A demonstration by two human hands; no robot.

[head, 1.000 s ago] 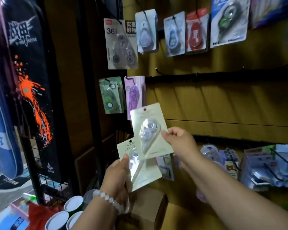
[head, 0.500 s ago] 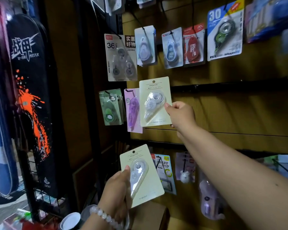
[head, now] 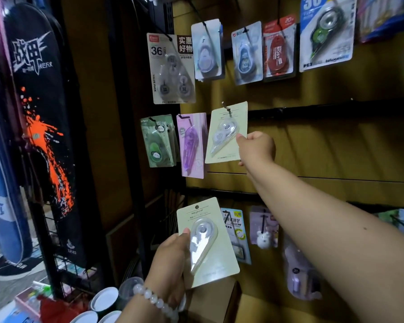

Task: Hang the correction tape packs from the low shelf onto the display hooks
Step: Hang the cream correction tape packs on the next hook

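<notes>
Right hand [head: 255,148] pinches the right edge of a pale green correction tape pack [head: 226,132], tilted, its top hole at the tip of a display hook [head: 224,105]; purple pack [head: 191,145] just beside at 9 o'clock. Left hand [head: 173,259], at 6 o'clock of that, grips a second pale green pack [head: 208,243], thumb on its blister. Beaded bracelet [head: 154,299] on left wrist.

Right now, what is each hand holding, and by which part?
Right hand pinches the upper cream correction tape pack by its right edge, at the hook. Left hand grips the lower cream pack by its left edge.
</notes>
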